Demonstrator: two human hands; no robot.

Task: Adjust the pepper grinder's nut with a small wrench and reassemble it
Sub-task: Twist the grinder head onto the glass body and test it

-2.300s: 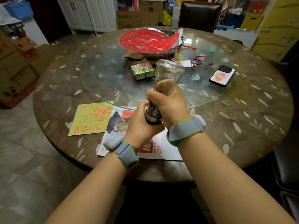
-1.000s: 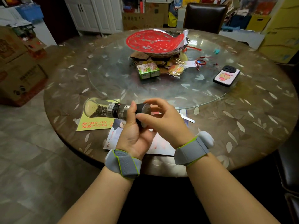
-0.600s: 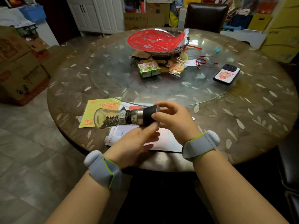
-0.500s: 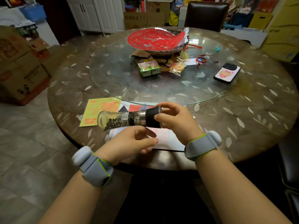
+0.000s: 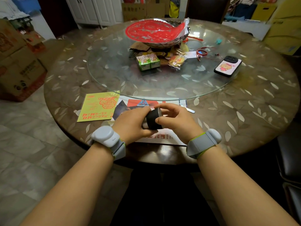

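Note:
I hold the pepper grinder (image 5: 153,118) sideways above the near table edge, over a printed sheet. Only its black end cap shows; the glass body is hidden under my left hand (image 5: 132,123), which wraps over it from above. My right hand (image 5: 175,120) pinches the black cap with thumb and fingers. A small flat metal wrench (image 5: 189,110) lies on the table just beyond my right hand, mostly covered by it.
A yellow leaflet (image 5: 99,106) and a printed sheet (image 5: 162,137) lie near the edge. The glass turntable (image 5: 114,70) carries a red-covered bowl (image 5: 154,32), green cartons (image 5: 147,61), a snack packet, a red cable and a phone (image 5: 228,66). Cardboard boxes stand left; chairs far and right.
My left hand rose from below the grinder and closed over its glass body. The grinder stayed sideways and now points its black cap more toward me.

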